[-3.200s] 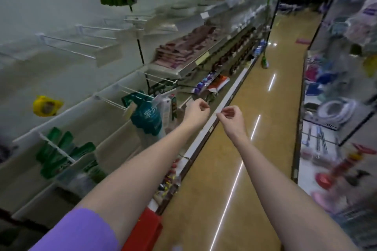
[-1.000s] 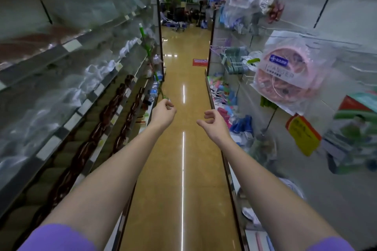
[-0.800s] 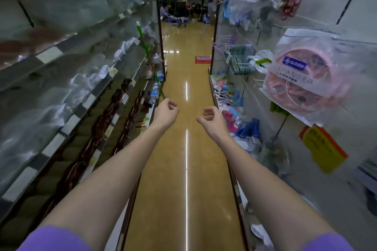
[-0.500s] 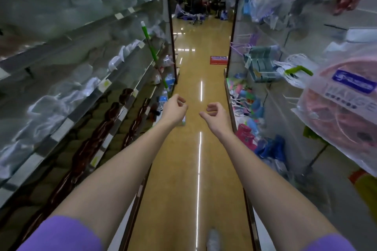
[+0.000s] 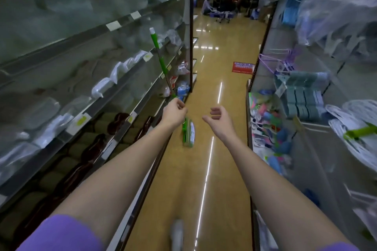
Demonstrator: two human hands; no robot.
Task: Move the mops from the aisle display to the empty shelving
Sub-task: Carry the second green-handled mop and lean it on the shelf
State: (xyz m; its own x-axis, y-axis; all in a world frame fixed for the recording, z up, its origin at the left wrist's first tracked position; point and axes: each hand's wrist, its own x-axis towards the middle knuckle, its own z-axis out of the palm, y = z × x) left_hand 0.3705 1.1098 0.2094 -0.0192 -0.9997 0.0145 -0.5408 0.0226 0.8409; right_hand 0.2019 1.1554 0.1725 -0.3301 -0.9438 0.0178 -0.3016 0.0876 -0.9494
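Observation:
A green-handled flat mop leans against the left shelving, its green head resting on the floor. My left hand reaches forward with loosely curled fingers. It overlaps the lower end of the mop handle in view and holds nothing that I can see. My right hand hangs beside it over the aisle, fingers loosely curled and empty. On the right shelving, a white string mop with a green handle stub lies wrapped in plastic.
The narrow aisle floor runs ahead between both shelf rows. A red floor sticker lies further on. A seated person and an office chair are at the far end. Purple hangers stick out on the right.
I have turned from the shelf of hooks and walked down the aisle. The leaning green mop has come much closer, and its head now shows past my left hand.

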